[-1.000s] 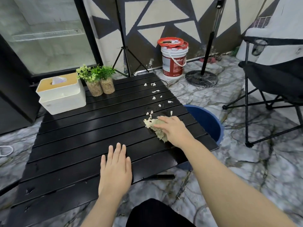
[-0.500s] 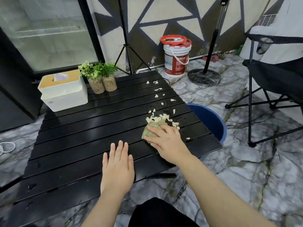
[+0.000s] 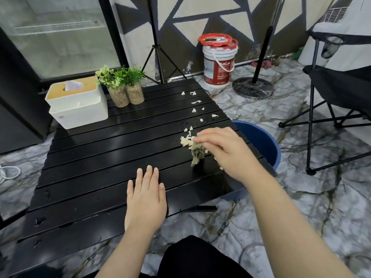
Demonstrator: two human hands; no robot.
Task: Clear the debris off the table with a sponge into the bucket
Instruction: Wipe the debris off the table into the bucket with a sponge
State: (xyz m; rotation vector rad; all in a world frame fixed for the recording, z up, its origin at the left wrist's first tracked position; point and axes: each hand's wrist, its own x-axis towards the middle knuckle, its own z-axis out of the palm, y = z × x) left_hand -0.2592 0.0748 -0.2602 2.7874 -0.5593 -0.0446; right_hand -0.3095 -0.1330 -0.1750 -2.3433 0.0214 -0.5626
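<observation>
My right hand grips a greenish-grey sponge near the right edge of the black slatted table. The sponge stands on end, its lower tip touching the slats. A heap of white debris lies against the sponge's far left side. Several more white scraps trail toward the table's far right corner. A blue bucket stands on the floor just past the right edge, partly hidden by my hand. My left hand lies flat on the near slats, fingers together, holding nothing.
A white tissue box and two small potted plants stand at the table's far left. A white paint pail with red lid, a tripod, a round stand base and a black folding chair occupy the marble floor.
My right hand swept the sponge left and toward me, then back to the right edge, tipping it up on end. The debris bunched into a heap. My left hand stayed put.
</observation>
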